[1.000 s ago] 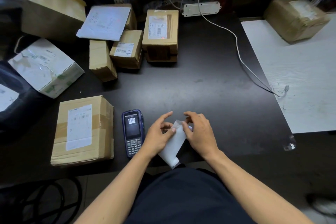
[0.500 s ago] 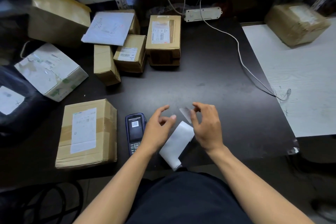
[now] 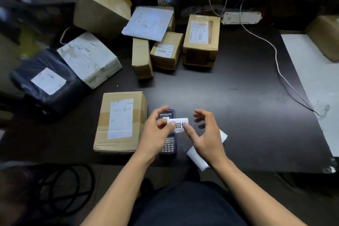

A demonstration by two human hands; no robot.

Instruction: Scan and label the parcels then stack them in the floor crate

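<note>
A small white label [image 3: 178,124] printed with a square code is held just above the dark blue handheld scanner [image 3: 169,145]. My left hand [image 3: 154,134] pinches its left end. My right hand [image 3: 207,134] holds its lower right corner with thumb and forefinger, the other fingers spread. The white backing strip [image 3: 197,158] lies on the table under my right hand. A brown cardboard parcel [image 3: 119,121] with a shipping label lies flat just left of the scanner. The floor crate is not in sight.
Several more parcels crowd the back left of the dark table [image 3: 229,97]: brown boxes [image 3: 200,40], a white box [image 3: 89,58], a black bag [image 3: 45,80], a padded envelope [image 3: 148,23]. A power strip [image 3: 241,17] and cable [image 3: 278,68] run right toward a white board [image 3: 315,79].
The label came off its backing strip, which now lies on the table. Both hands moved left with the label, over the scanner.
</note>
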